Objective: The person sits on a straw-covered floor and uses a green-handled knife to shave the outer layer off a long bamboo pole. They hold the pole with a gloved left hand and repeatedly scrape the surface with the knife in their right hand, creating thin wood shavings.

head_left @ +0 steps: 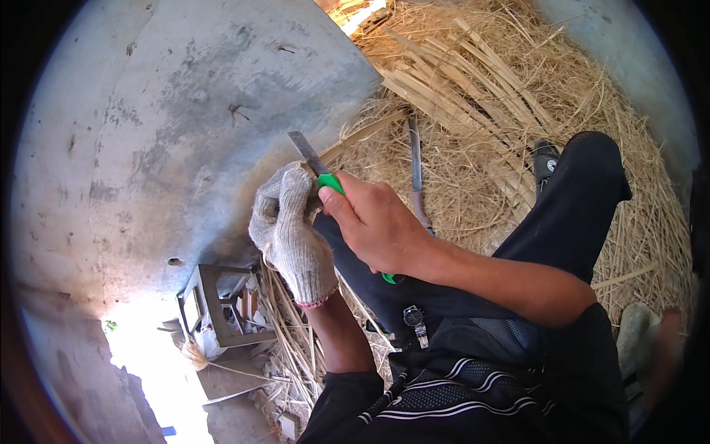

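My left hand point(294, 229), in a white knitted glove with a red-edged cuff, is closed around a flat bamboo strip point(362, 135). The strip slants away from the glove toward the upper right. My bare right hand point(377, 222) grips a knife by its green handle point(331, 183). Its grey steel blade point(305, 148) points up and left, just above the gloved fingers and across the near part of the strip. Whether the edge touches the strip is hard to tell. The strip's end inside the glove is hidden.
A long-bladed knife point(416, 159) lies on the shavings point(451, 196) beyond my right hand. Split bamboo strips point(473, 81) are piled farther off. A grey wall point(170, 140) rises at left, above a cluttered wooden stool point(222, 303). A whitish glove point(636, 333) is at lower right.
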